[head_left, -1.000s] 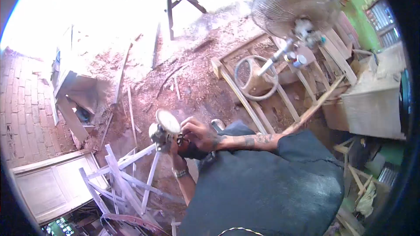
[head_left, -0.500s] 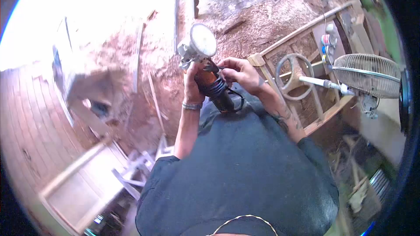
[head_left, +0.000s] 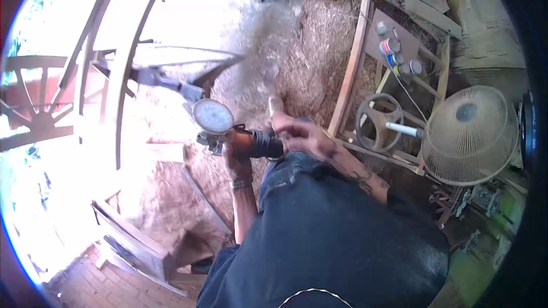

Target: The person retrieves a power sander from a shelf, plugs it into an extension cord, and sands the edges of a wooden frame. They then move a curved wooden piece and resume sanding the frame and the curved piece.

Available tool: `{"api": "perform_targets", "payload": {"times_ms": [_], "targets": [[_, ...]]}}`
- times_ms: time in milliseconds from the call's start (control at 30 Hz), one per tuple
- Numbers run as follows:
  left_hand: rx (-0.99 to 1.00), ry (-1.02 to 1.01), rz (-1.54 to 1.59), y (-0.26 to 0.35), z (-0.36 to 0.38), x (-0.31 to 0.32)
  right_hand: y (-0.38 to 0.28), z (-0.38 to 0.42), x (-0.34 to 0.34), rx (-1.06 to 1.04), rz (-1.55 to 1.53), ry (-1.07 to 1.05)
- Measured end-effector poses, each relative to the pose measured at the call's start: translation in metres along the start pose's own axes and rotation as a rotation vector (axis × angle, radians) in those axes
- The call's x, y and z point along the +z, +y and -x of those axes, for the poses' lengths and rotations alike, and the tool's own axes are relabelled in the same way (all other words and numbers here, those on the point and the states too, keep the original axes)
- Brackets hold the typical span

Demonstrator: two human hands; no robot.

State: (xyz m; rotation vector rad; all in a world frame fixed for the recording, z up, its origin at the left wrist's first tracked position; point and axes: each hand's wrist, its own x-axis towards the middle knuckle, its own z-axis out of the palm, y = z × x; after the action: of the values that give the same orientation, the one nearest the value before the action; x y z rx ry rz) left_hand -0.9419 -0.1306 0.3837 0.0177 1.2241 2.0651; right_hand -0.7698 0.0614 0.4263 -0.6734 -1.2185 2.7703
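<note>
An orange and black power tool (head_left: 251,142) with a round pale disc (head_left: 213,116) lies roughly level in front of my body. My left hand (head_left: 236,161) is wrapped round its orange part, just behind the disc, with a watch on the wrist. Dark cord is bundled at the tool's black rear end. My right hand (head_left: 310,140) is just right of that rear end, its fingers apart and slightly blurred, and nothing shows in it.
A standing fan (head_left: 469,137) and a steering-wheel-like round base (head_left: 379,122) are at the right, by a wooden frame (head_left: 355,51). Paint cans (head_left: 390,46) sit beyond. Wood shavings cover the ground. Curved wooden pieces (head_left: 127,74) stand at the left.
The view has turned. The tool has swung from upright-leaning to nearly level, its disc further left. My right hand has come away from the tool and its fingers have spread.
</note>
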Motion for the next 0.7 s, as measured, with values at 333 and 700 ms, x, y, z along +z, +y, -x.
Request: {"api": "perform_targets", "payload": {"times_ms": [333, 700], "targets": [[-0.003, -0.110, 0.517, 0.138, -0.258, 0.132, -0.099, -0.162, -0.086, -0.087, 1.280, 0.233], [0.267, -0.564, -0.342, 0.193, -0.496, 0.287, -0.330, -0.390, -0.096, -0.471, 0.481, 0.186]]}}
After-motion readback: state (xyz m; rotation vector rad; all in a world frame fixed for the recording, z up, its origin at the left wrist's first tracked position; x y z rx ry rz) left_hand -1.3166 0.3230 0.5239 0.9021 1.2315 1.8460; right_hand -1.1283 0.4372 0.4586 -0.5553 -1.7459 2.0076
